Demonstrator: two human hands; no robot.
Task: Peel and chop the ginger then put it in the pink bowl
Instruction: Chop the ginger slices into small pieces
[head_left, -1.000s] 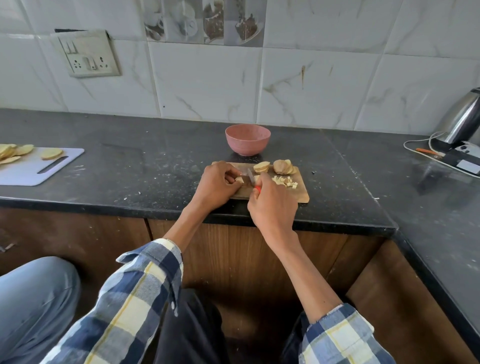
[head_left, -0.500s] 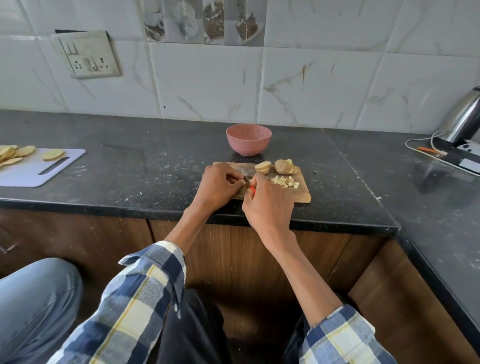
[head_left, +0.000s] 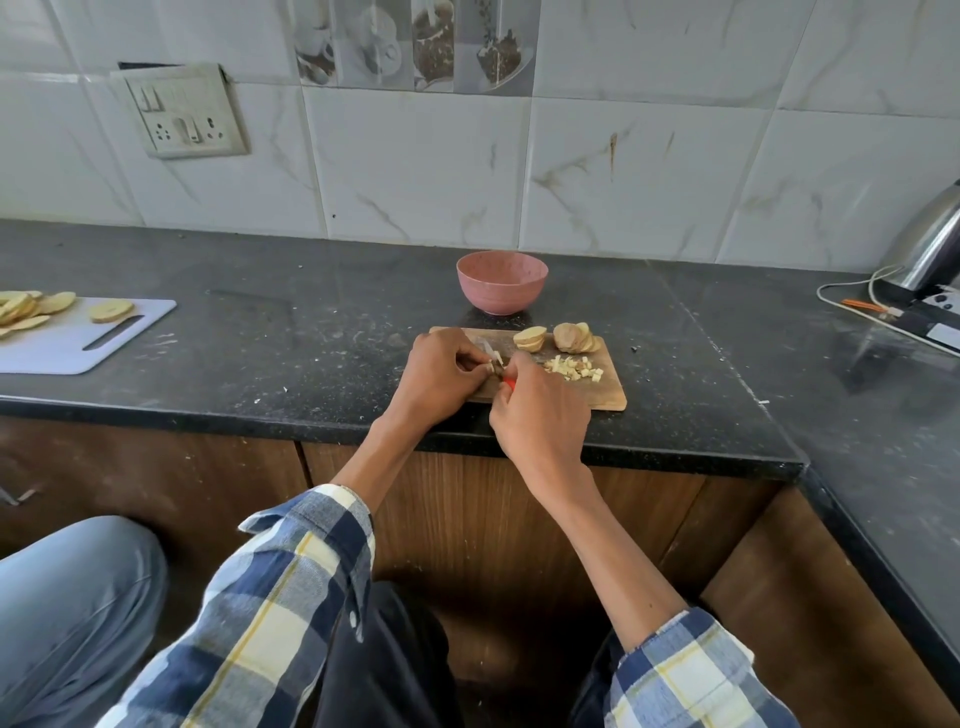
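A dark speckled stone counter ran along a tiled wall and turned a corner at 3 o'clock. At its middle, near the front edge, lay a small wooden chopping board. Just beyond the board, toward 12 o'clock, stood a pink bowl, close to it but apart. Well off at 9 o'clock lay a white cutting board with a slot handle. At 2 o'clock, by the wall, stood a steel kettle, with a white cable trailing on the stone beside it. Pale crumbs were scattered over the counter.
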